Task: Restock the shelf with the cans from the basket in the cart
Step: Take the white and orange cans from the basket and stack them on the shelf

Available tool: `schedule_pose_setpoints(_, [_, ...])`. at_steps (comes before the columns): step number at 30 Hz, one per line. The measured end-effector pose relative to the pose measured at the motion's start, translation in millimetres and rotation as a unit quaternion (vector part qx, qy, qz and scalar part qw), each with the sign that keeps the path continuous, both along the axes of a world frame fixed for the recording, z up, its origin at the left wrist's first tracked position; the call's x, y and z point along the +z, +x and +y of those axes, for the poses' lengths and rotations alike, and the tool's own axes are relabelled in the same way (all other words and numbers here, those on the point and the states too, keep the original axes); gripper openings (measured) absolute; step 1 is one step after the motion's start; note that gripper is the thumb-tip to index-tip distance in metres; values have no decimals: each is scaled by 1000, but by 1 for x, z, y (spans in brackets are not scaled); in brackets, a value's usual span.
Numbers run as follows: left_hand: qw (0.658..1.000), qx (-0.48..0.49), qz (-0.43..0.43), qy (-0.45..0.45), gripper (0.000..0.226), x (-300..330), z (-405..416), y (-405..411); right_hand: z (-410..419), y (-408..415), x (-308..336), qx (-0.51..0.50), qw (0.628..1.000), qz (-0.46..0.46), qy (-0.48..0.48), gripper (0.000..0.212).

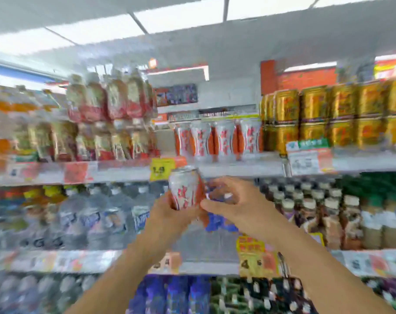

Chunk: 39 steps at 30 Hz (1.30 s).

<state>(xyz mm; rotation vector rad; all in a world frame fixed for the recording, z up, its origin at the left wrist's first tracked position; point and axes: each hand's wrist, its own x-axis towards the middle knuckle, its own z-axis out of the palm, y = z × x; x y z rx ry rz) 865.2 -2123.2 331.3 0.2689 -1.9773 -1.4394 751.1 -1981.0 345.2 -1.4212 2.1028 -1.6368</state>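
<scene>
Store shelving stocked with drinks fills the blurred view under a white panelled ceiling. At the middle, the left hand (169,214) grips a white-and-red can (185,189) from below and behind, holding it upright and slightly tilted, just in front of the upper shelf edge (238,169). The right hand (235,200) is beside it with fingers curled; its thumb tip meets the can's lower right side, and something small and pale shows between its fingers, too blurred to tell whether it is held. Directly above the can, a row of matching white-and-red cans (217,139) stands on the upper shelf, with a yellow price tag (162,169) on the edge just left of the held can. Right of that row are stacked gold cans (315,116); left of it are bottles with red labels (111,116). Behind the hands, one level down, clear bottles with blue labels (90,218) stand on the left and dark bottles with white caps (328,211) on the right. Blue cans (176,293) show at the bottom between the forearms.
</scene>
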Motion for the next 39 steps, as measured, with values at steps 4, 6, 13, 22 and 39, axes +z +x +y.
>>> schedule_pose_setpoints(4, [996, 79, 37, -11, 25, 68, -44, -15, -32, 0, 47, -50, 994, 92, 22, 33])
schedule_pose_setpoints(6, [994, 95, 39, -41, 33, 96, -60, -25, -42, -3, 67, -57, 989, 132, 39, 20])
schedule_pose_setpoints(13, [995, 78, 20, -65, 21, 145, -94, -81, -59, -15, 81, -90, 986, 132, 49, 20])
schedule_pose_setpoints(22, [996, 53, -46, -46, 25, 122, -134, -119, -56, -44, 65, -127, 984, 113, 55, 21])
schedule_pose_setpoints(39, [970, 13, -187, -156, 32, 134, -136, -106, -48, -54, 47, -139, 987, 74, 36, 18])
